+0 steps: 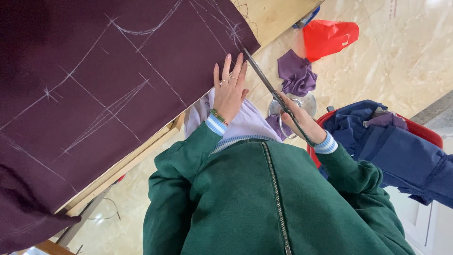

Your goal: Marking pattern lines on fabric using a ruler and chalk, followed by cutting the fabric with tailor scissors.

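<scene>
Left hand (230, 89) lies flat, grip released, fingers spread on the dark purple fabric (94, 94) (chalk lines all over it) at its edge on the wooden surface (273, 16). Right hand (302, 122) grips the scissors (271, 87), blades at the fabric's corner. Purple scraps (296, 74) and red bag (328, 37) lie on the floor.

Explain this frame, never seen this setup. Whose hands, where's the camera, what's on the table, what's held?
One picture, from a camera worn on a person's head, looking down at their own green jacket and bare hands. No machine. Dark purple cloth with chalk lines lies on a wooden table. The left hand presses flat on the cloth's edge. The right hand holds scissors, blades at that edge. On the floor: purple scraps, a red bag, and a red bin of blue cloth.
</scene>
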